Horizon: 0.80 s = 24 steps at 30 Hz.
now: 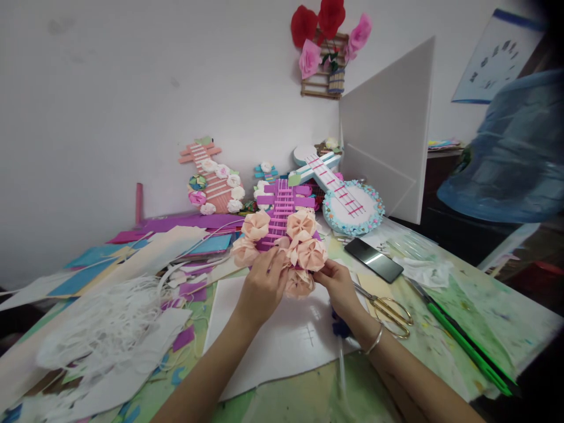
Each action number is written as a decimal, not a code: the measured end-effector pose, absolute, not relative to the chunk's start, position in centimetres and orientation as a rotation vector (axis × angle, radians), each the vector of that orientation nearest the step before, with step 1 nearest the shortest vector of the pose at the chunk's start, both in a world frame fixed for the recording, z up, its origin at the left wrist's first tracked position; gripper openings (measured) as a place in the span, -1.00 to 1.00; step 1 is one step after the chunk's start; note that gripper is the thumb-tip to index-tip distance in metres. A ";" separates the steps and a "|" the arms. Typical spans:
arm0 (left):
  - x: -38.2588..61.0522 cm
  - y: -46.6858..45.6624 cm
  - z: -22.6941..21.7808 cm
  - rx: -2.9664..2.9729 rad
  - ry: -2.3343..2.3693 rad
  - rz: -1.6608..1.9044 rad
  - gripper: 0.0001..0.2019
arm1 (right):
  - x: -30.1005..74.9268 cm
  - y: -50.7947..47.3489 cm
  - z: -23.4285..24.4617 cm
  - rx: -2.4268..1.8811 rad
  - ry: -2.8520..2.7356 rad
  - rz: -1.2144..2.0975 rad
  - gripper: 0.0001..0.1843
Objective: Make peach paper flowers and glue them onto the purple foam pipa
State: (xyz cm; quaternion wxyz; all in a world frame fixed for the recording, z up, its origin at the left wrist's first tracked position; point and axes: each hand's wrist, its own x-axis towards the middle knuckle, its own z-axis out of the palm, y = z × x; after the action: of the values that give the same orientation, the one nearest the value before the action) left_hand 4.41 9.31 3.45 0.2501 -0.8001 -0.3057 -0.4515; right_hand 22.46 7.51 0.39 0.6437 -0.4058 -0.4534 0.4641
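Observation:
A purple model lute with pink strings is held up at the middle of the table, ringed by peach paper flowers. My left hand is closed, its fingertips at a small peach paper flower on the lute's lower body. On the lower right edge of the lute, my right hand pinches with thumb and fingers; part of its grip is hidden behind the flowers. Beneath both hands lies a white sheet. A dark blue tool with a clear stick lies partly under my right wrist.
Gold-handled scissors, a phone and a green cutter lie to the right. White paper strips heap at left. A pink model lute and a white-blue one lean behind. A white board stands back right.

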 end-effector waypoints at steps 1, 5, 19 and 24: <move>4.4 9.2 3.6 -2.181 -0.838 -1.239 -0.70 | 22.5 7.5 0.4 -0.924 -1.028 1.049 -0.68; 4.1 9.1 3.9 -2.188 -0.859 -1.294 -0.69 | 23.1 7.8 0.5 -0.930 -0.992 0.993 -0.66; 3.9 9.9 2.8 -2.161 -0.884 -1.245 -0.76 | 23.7 8.0 0.7 -0.888 -0.917 0.930 -0.65; 4.0 9.8 2.8 -2.160 -0.846 -1.230 -0.75 | 23.7 7.9 0.9 -0.886 -0.895 0.918 -0.69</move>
State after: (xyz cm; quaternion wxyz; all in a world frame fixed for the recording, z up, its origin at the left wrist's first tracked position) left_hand 4.02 9.84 2.80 0.2552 -0.7953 -0.3117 -0.4531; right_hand 23.65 7.93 0.87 0.7114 -0.3995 -0.4037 0.4140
